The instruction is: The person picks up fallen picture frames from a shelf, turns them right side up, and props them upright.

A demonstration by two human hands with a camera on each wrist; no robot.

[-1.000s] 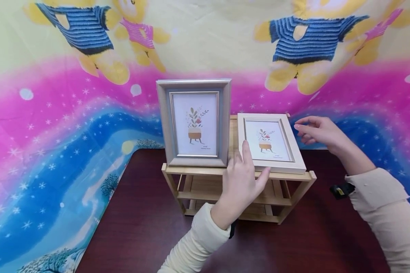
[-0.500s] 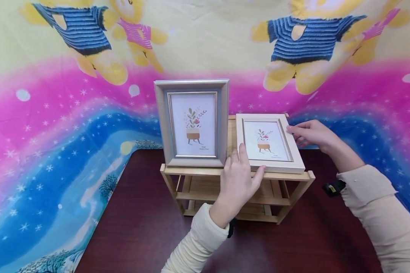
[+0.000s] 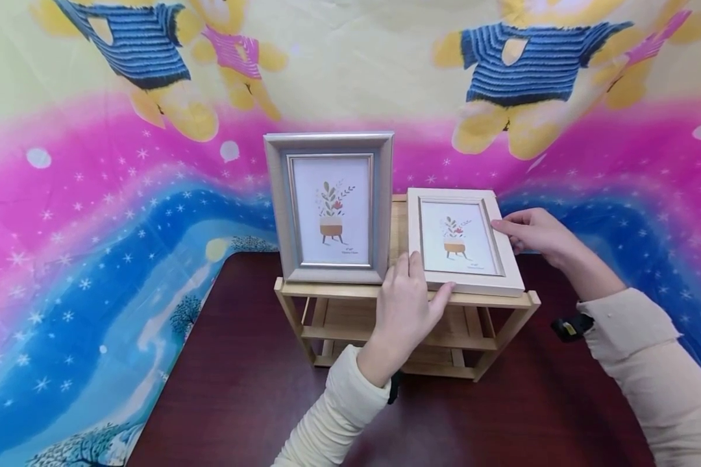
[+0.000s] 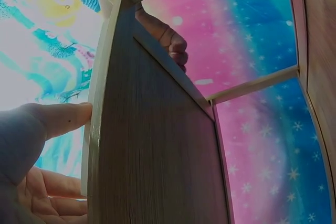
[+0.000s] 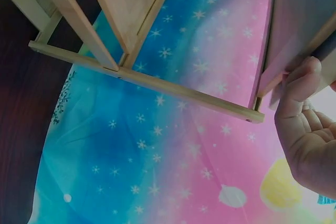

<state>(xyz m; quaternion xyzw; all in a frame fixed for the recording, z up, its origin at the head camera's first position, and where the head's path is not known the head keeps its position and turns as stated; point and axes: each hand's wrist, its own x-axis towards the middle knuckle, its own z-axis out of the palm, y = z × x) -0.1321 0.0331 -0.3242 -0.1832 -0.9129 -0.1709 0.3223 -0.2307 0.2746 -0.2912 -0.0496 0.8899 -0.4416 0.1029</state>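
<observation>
A cream picture frame [image 3: 514, 280] lies face up on the right part of the top of a small wooden rack [image 3: 350, 293]. At its right edge, my right hand [image 3: 540, 235] pinches the frame between thumb and fingers; the fingers underneath are partly hidden. My left hand [image 3: 405, 305] touches the near left corner, its extended fingers along the left side and its thumb [image 4: 68, 119] against the front edge. A larger silver-grey picture frame [image 3: 333, 275] stands upright on the rack's left part. Both frames show a potted plant print.
The rack has lower shelves [image 3: 350, 318] and stands on a dark red-brown table [image 3: 228, 389]. Close behind it hangs a printed cloth backdrop [image 3: 420, 155] with bears and snowflakes. The upright frame is close beside my left fingers.
My right hand has come left from beside the rack to the cream frame's right edge. The frame's far edge has since shifted slightly up and right. My left fingers have slid slightly nearer.
</observation>
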